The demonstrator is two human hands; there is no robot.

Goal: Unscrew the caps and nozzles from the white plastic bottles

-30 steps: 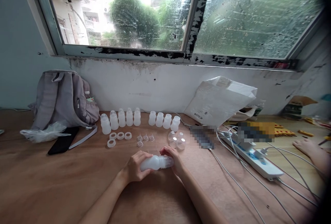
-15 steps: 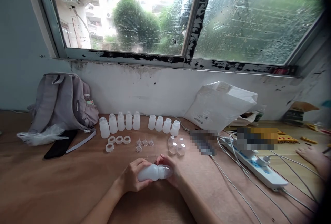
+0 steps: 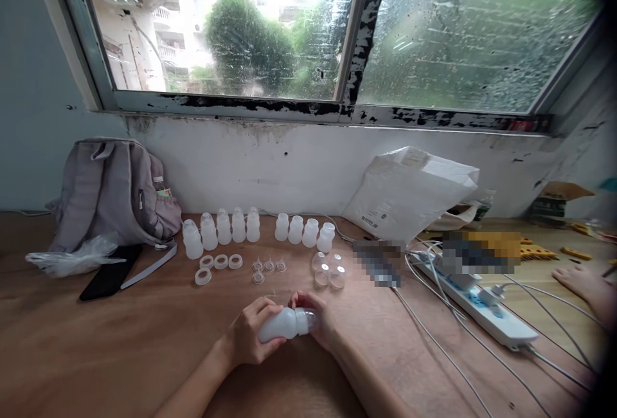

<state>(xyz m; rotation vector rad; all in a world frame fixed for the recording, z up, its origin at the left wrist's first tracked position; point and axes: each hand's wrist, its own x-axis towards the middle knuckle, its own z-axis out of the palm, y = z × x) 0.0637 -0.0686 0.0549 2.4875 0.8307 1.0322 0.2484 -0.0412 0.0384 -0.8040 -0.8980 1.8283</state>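
A white translucent baby bottle (image 3: 282, 325) lies sideways between my hands, just above the wooden table (image 3: 96, 347). My left hand (image 3: 250, 334) is wrapped round its body. My right hand (image 3: 321, 321) grips the clear cap end (image 3: 308, 319) of the same bottle. Behind them stand a row of capped bottles (image 3: 222, 228) and a row of open bottles (image 3: 303, 230). In front of those lie white rings (image 3: 216, 263), small clear teats (image 3: 267, 268) and clear domed caps (image 3: 328, 270).
A grey backpack (image 3: 113, 190), a plastic bag (image 3: 72, 257) and a black phone (image 3: 106, 280) sit at the left. A white mailer bag (image 3: 409, 193) leans on the wall. A power strip (image 3: 482, 308) with cables lies at the right. Another person's hand (image 3: 583, 283) rests at the far right.
The bottle stays in both hands. My right hand has closed further over the cap end, and the view has shifted slightly.
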